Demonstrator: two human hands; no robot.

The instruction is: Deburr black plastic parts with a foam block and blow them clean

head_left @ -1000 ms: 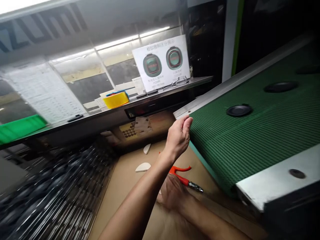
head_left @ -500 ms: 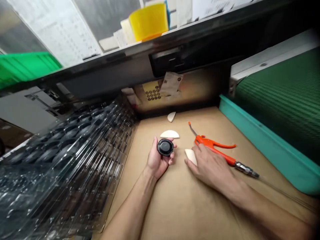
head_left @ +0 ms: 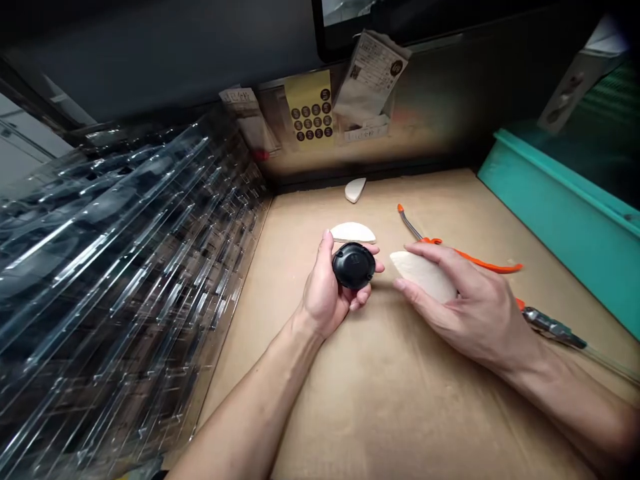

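My left hand (head_left: 327, 290) has its fingers wrapped round a round black part (head_left: 354, 265), like a shallow cap, with a smooth face toward me and small notches on its rim. To its right, my right hand (head_left: 465, 300) grips a thick off-white half-round pad (head_left: 425, 275) between thumb and fingers, its pointed end facing the black part. The pad and the part are apart. Just behind my left hand lies a second off-white half-round pad (head_left: 353, 232). A smaller off-white piece (head_left: 355, 189) rests farther back.
An orange air blow gun (head_left: 487, 263) with a hose lies behind my right hand, partly hidden by it. Stacked clear plastic trays (head_left: 165, 267) stand at the left. A teal tray (head_left: 565, 207) borders the right. Brown cardboard (head_left: 370, 407) covers the bench; labels (head_left: 373, 77) hang at the back.
My view has tipped down and closer. The black part now shows a different, smoother face in my left hand. The pad in my right hand appears lifted and more of it shows.
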